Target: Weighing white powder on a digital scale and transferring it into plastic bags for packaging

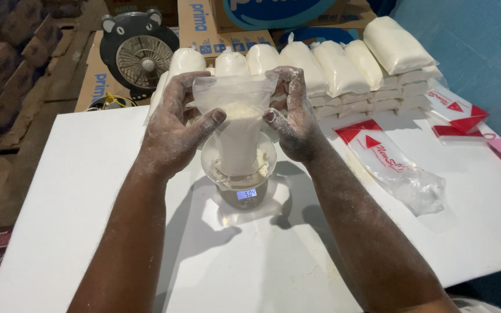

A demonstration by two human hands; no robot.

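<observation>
Both my hands, dusted with white flour, hold a clear plastic bag (238,124) part-filled with white flour. My left hand (172,124) grips the bag's left upper edge with its thumb across the front. On the right edge, my right hand (294,119) pinches the top. The bag stands upright on a small round digital kitchen scale (244,194) with a lit display. Spilled flour lies on the scale's plate around the bag's base.
Rows of filled flour bags (343,66) are stacked at the back of the white table (76,191). Empty clear bags with red print (398,165) lie to the right. A small black fan (138,55) and cardboard boxes (204,23) stand behind.
</observation>
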